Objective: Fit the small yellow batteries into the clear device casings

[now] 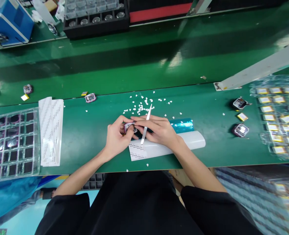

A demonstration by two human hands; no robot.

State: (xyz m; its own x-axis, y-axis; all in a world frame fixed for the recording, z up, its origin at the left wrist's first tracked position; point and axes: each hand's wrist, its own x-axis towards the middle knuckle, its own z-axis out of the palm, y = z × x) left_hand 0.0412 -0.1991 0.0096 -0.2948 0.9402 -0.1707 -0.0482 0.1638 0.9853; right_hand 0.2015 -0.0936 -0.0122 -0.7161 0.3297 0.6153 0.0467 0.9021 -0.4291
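1. Lying at the far left of the green desk [75, 140], a clear plastic tray [38, 140] holds dark pieces in its compartments.
2. Just beside it, overlapping white printed sheets [51, 132] lie lengthwise.
3. Farther right, near the back edge, a loose module [90, 97] sits just beside a small yellow block [84, 93].
4. The left hand [116, 138] is clamped on a watch-like module [129, 126], held just above the desk near its middle.
5. The right hand [160, 130] meets the left at that module, its fingers closed on a slim white tool [148, 113] tilted with its tapered end away from the body.
6. White scraps [140, 107] are scattered beyond the hands.
7. Under the right wrist, a curled white liner [193, 140] lies beside shiny blue film [185, 125].
8. Toward the right, two dark-cased units [241, 130] flank a yellow-edged block [242, 117].
9. At the far right, clear blister trays [264, 138] hold similar blocks, partly blurred.
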